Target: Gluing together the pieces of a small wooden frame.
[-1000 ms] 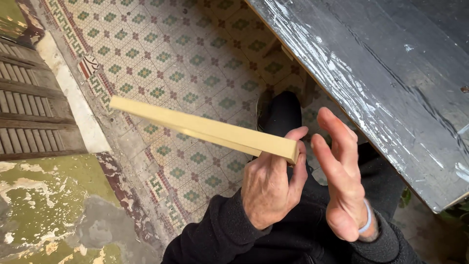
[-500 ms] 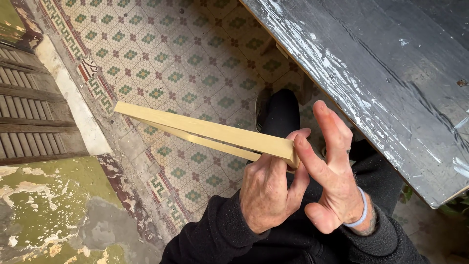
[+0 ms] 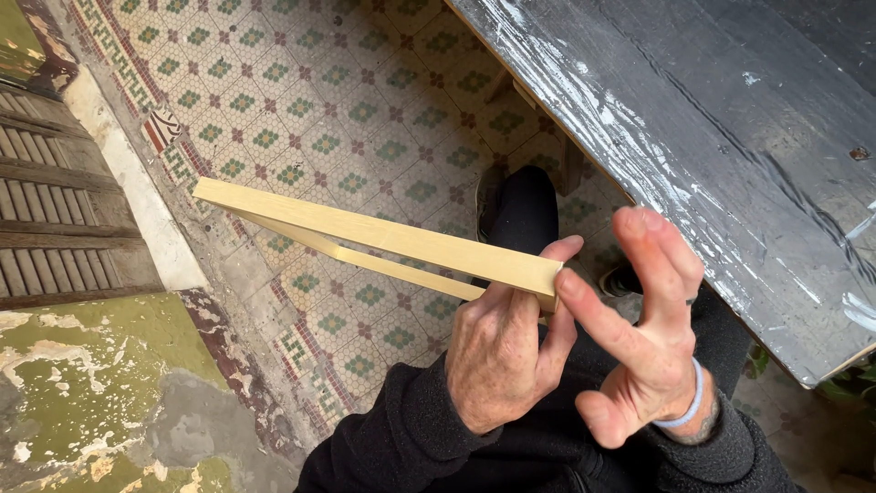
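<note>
**Two Wooden Strips Held at One End, Fanned Apart**

The left hand [image 3: 497,361] is clenched around the near ends of two pale wooden strips. Its fingers curl under and around them, and the thumb lies along the top by the end face. The right hand [image 3: 643,342] is spread wide, holding nothing. Its index fingertip touches the square end face of the upper strip [image 3: 383,236], just beside the left thumb; the other fingers are raised and splayed above it.

Both strips run away from the left hand, up and to the left, out over the floor. The long axis of the upper strip slopes gently from the hands up to its far end. The lower strip [image 3: 365,258] lies just beneath it. The two appear to meet at the far end and stand apart near the hand, with a narrow wedge-shaped gap between them.

The near end of the lower strip is hidden behind the left hand, so how it is gripped cannot be told. Whether the far ends are joined or only touching cannot be told either. A pale band [image 3: 689,406] circles the right wrist. Dark sleeves [image 3: 401,438] cover both forearms and are cut off at the bottom edge. Beyond the hands lies a patterned tile floor [image 3: 301,100]. To the right of the right hand is a scuffed dark tabletop [image 3: 730,119].
</note>
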